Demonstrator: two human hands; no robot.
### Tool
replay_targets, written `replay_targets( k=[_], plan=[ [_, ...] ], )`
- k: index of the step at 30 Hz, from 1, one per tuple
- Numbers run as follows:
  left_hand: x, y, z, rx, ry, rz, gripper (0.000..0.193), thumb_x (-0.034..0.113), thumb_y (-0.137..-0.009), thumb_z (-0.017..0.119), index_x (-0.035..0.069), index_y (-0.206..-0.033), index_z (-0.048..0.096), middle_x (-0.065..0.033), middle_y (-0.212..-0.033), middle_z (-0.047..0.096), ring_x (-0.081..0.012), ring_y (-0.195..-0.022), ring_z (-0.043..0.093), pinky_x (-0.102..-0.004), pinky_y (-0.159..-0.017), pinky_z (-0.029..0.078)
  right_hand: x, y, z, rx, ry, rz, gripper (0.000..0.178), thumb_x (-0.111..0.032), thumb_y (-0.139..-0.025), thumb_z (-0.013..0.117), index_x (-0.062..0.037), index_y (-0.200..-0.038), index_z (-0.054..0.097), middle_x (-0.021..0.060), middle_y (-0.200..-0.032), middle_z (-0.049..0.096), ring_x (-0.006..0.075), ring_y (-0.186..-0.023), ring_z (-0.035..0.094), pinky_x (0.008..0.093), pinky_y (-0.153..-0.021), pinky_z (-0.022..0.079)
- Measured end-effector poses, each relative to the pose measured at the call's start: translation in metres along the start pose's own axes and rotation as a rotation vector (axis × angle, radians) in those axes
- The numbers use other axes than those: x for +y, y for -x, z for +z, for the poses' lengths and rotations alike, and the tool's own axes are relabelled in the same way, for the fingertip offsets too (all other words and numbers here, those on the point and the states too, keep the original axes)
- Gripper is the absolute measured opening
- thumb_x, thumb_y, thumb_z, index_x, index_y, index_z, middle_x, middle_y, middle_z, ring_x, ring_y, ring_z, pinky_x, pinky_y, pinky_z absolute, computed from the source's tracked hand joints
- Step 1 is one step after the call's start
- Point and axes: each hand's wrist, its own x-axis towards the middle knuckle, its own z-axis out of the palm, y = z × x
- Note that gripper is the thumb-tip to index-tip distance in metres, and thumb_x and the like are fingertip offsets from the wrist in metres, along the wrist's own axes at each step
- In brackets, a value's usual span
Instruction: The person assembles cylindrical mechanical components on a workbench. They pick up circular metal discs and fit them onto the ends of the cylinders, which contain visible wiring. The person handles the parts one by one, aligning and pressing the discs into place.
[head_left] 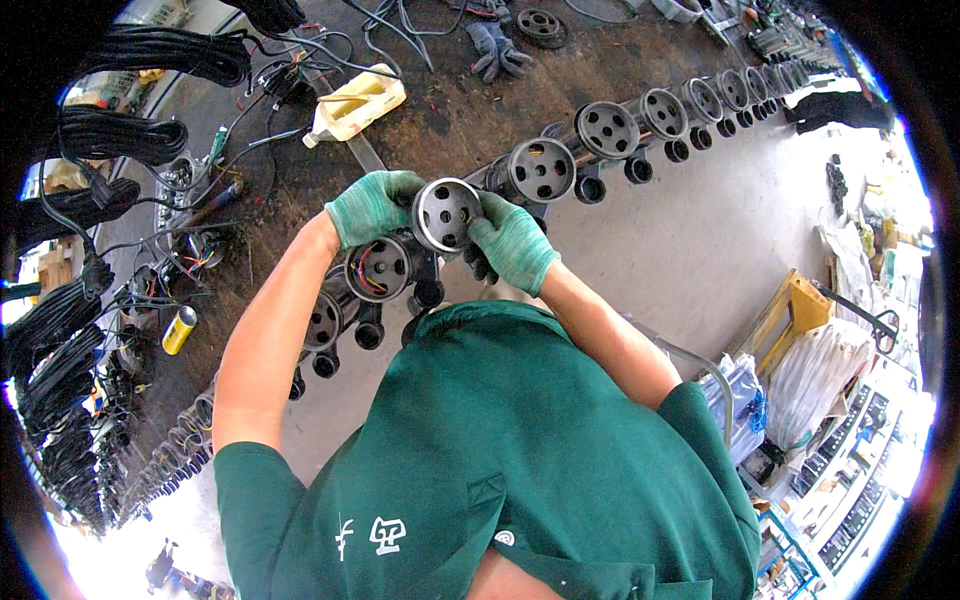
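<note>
Workshop interior seen from above through a wide, curving lens. A long tabletop (440,125), dark brown, scuffed and stained, runs diagonally from lower left to upper right. On the other side of its edge lies a smooth, pale grey floor (670,250). At right stands a yellow frame (808,305), with a bent grey tube (722,385) nearer the middle. Farther down, pale shelves (848,482) hold rows of dark items. Strong white light washes out the lower left and right rims.

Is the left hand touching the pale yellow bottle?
Apart. The head view shows brown tabletop between the left hand and the pale yellow bottle.
</note>
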Motion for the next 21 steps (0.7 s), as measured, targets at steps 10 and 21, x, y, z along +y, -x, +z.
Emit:
replay_targets(
  k=[10,21],
  plan=[
    [0.009,0.005,0.003,0.022,-0.010,-0.011,0.030,0.000,-0.085,0.077,0.004,-0.114,0.071,-0.0038,-0.107,0.076,-0.0113,-0.097,0.068,-0.0319,-0.092,0.056,-0.021,0.004,-0.001,0.051,-0.007,0.081,0.033,-0.016,-0.097,0.061,0.0001,-0.125,0.062,0.0233,-0.095,0.074,0.0359,-0.083,0.074,0.0456,-0.076,0.058],
    [0.019,0.007,0.007,0.024,-0.130,0.008,0.035,-0.001,-0.083,0.075,0.001,-0.118,0.071,-0.0054,-0.109,0.076,-0.0117,-0.099,0.067,-0.0312,-0.092,0.055,0.020,-0.001,0.014,0.222,0.004,-0.072,0.035,-0.019,-0.094,0.065,0.0005,-0.124,0.062,0.0306,-0.107,0.071,0.0465,-0.105,0.070,0.0498,-0.085,0.056]
  ],
)
